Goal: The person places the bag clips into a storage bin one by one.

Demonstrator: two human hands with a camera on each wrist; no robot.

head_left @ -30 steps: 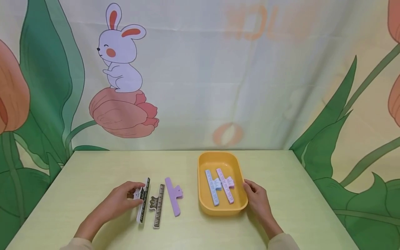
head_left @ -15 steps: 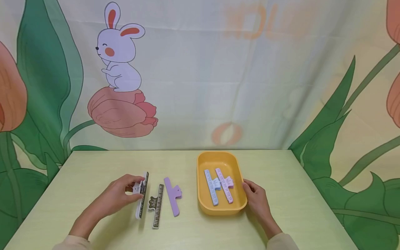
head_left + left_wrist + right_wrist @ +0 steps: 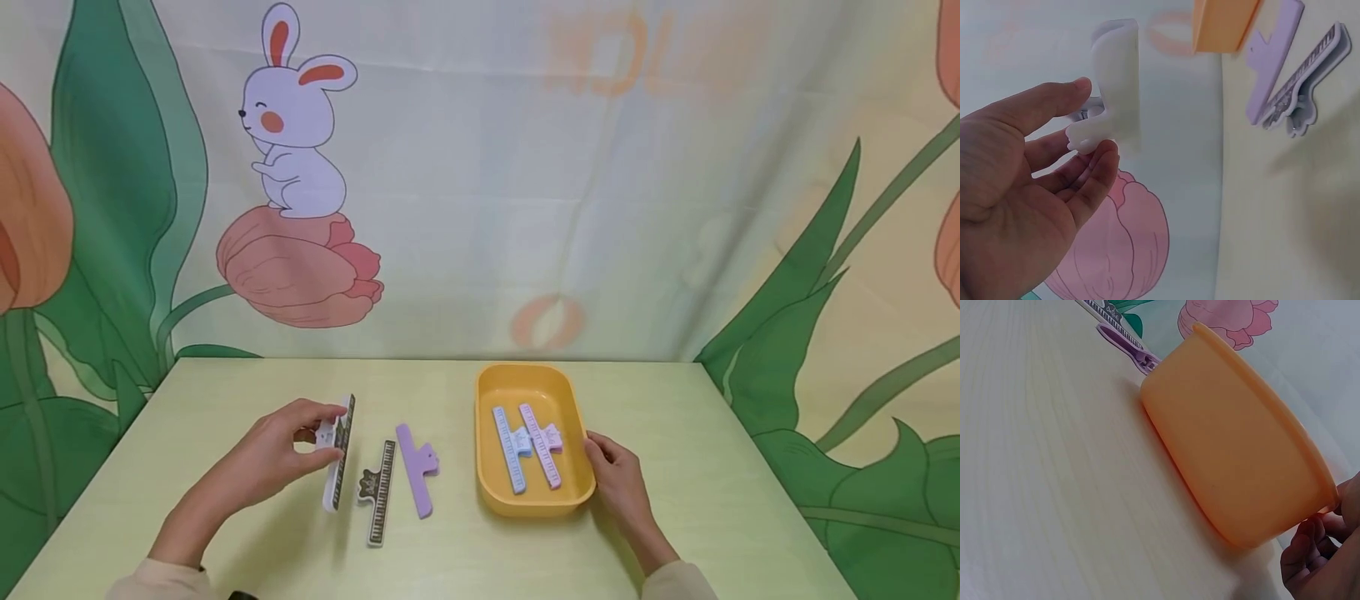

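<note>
My left hand (image 3: 258, 458) pinches a black-and-white bag clip (image 3: 342, 458) with a piano-key print, held up above the table. In the left wrist view its plain white back (image 3: 1121, 81) faces the camera, with thumb and fingers at its handle. A second piano-key clip (image 3: 382, 496) lies flat just right of it, then a plain purple clip (image 3: 415, 473). My right hand (image 3: 622, 483) grips the right rim of a yellow plastic tub (image 3: 536, 508), thumb on the rim and fingers curled beneath, as the right wrist view shows. Inside lie a blue clip (image 3: 508, 450) and a pink clip (image 3: 540, 446).
The pale wood-look table (image 3: 465, 567) ends at a hanging cloth (image 3: 450, 208) printed with a rabbit and tulips. The tub's side wall (image 3: 1229, 437) stands tall beside the purple clip in the right wrist view.
My left hand has raised the piano-key clip off the table, moving it up and slightly away. The right hand and tub stay put.
</note>
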